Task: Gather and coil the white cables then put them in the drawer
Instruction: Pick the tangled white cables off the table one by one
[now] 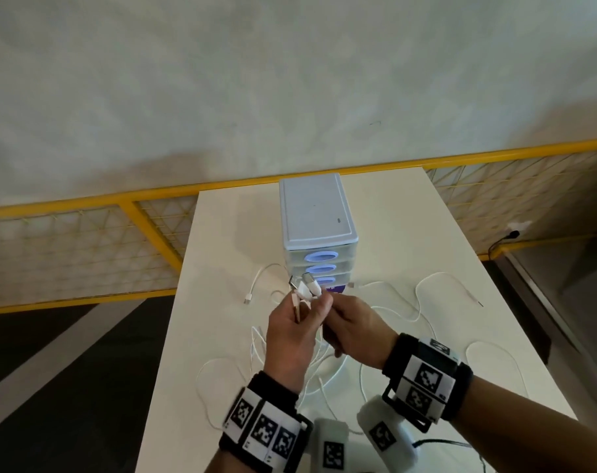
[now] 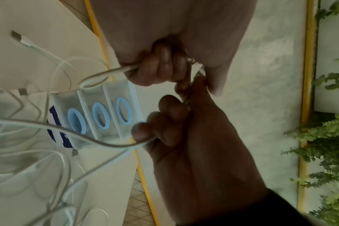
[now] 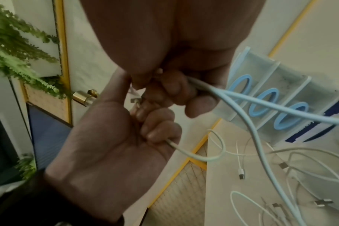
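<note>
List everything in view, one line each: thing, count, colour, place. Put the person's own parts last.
white cables: several, exact count unclear, white, strewn in loops over the table, some ends gathered in both hands
drawer unit: one, pale grey with three blue oval handles, all drawers closed, standing mid-table behind the hands
table: one, cream, under everything
fence: one, yellow frame with mesh, behind the table
plants: a few, green, beyond the fence
wrist bands: two, black with black-and-white markers, one on each wrist
left hand: one, raised before the drawer unit, grip closed round cable plugs
right hand: one, beside the left, fingers curled round cables
</note>
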`<action>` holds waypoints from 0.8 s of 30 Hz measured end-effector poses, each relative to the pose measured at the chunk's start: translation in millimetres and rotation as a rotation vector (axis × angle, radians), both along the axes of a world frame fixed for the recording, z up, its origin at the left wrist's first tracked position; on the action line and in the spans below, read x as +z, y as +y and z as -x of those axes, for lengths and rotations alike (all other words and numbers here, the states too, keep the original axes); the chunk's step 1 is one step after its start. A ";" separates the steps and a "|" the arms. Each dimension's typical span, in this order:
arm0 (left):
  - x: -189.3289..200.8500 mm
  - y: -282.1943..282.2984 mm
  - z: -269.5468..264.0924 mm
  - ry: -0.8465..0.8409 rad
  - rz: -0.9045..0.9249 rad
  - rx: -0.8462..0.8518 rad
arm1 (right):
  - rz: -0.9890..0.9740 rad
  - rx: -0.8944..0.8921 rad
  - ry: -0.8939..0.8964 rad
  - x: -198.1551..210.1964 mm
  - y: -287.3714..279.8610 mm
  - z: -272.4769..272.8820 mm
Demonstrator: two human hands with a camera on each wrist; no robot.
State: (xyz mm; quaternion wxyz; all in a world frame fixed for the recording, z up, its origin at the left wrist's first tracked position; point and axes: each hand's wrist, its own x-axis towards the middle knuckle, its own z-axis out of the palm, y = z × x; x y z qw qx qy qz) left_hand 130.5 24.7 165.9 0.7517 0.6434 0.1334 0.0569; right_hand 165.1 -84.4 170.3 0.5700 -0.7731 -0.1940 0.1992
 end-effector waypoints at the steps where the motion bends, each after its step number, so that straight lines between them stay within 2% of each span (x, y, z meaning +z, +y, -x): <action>1: -3.2 3.2 0.5 -0.006 -0.044 0.008 | 0.022 0.007 -0.006 1.1 -0.1 0.4; 4: -13.2 7.8 1.0 0.001 -0.071 0.002 | 0.078 0.008 -0.019 -3.5 0.8 1.4; 9: -22.2 17.9 -3.5 0.016 0.065 0.009 | 0.190 0.042 -0.001 -23.6 4.5 2.4; 13: -14.0 33.6 -10.3 -0.051 0.427 0.046 | 0.338 0.062 -0.022 -39.7 4.9 -1.0; 15: -8.8 46.5 -13.2 -0.088 0.524 0.092 | 0.417 0.076 -0.043 -48.3 5.1 -2.6; 18: 3.6 78.0 -19.5 -0.138 0.534 0.165 | 0.517 0.106 -0.047 -59.5 5.3 -2.3; 24: 36.4 172.7 -28.9 -0.314 0.404 0.255 | 0.719 0.046 0.036 -79.6 -10.9 0.3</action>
